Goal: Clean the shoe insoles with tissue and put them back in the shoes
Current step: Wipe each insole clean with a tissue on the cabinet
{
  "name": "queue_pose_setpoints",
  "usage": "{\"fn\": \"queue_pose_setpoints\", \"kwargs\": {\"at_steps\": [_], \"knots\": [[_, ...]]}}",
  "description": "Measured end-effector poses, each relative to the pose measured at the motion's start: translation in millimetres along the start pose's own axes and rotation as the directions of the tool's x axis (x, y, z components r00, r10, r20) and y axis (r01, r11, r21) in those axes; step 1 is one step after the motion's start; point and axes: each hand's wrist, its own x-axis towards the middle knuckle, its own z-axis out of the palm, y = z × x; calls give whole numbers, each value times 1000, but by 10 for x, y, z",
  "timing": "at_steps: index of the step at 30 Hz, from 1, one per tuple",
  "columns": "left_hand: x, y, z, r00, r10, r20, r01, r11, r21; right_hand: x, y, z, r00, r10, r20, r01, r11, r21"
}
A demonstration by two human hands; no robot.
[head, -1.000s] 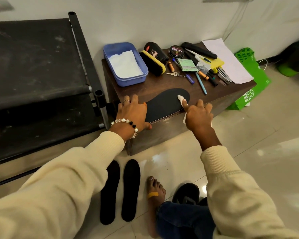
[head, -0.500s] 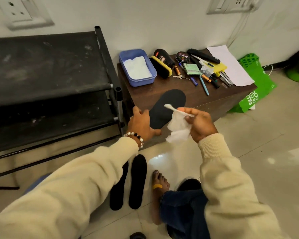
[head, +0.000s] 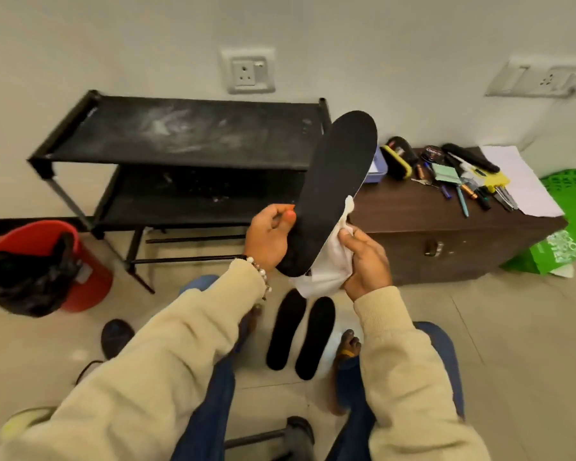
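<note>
My left hand (head: 269, 236) grips the heel end of a black insole (head: 338, 181) and holds it upright in the air, toe end up, in front of the shelf. My right hand (head: 366, 261) holds a crumpled white tissue (head: 326, 264) against the insole's right edge near the heel. Two more black insoles (head: 300, 332) lie side by side on the floor below my hands. A dark shoe (head: 115, 337) sits on the floor at the lower left, partly hidden by my sleeve.
A black two-tier rack (head: 180, 154) stands against the wall. At the right, a brown cabinet (head: 446, 234) carries a blue tray (head: 378, 169), brush, polish tin, pens and paper. A red bin (head: 80, 271) with a black bag stands left. A green bag (head: 566, 241) leans far right.
The insole lay flat on the cabinet; my left hand has lifted it upright. My right hand brought the tissue to its edge. The camera has pulled back and tilted up.
</note>
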Motion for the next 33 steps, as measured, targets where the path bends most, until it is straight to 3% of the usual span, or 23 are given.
{"fn": "queue_pose_setpoints", "kwargs": {"at_steps": [6, 10, 15, 18, 23, 28, 33], "knots": [[-155, -73, -1052, 957, -144, -254, 65, 954, -294, -35, 328, 952, 965, 74, 250, 19, 935, -353], [-82, -356, -1688, 901, -276, -336, 101, 885, -455, 195, 602, 1513, 883, 154, 443, 175, 768, -616], [-7, -1065, -2238, 808, -419, -414, 143, 821, -553, 696, 1155, 2005, 720, 392, 572, 343, 515, -785], [5, -1715, -2397, 682, -538, -496, 170, 776, -608, 1010, 1706, 2062, 606, 571, 554, 388, 396, -832], [-29, -2667, -2452, 468, -707, -530, 269, 685, -677, 1392, 2758, 1933, 394, 771, 500, 405, 343, -848], [37, -3580, -2471, 319, -782, -535, 516, 617, -594, 1593, 3700, 1630, 397, 844, 360, 372, 210, -904], [198, -4362, -2522, 246, -850, -466, 656, 500, -565, 1668, 4379, 1318, 444, 865, 233, 307, 97, -947]]}}
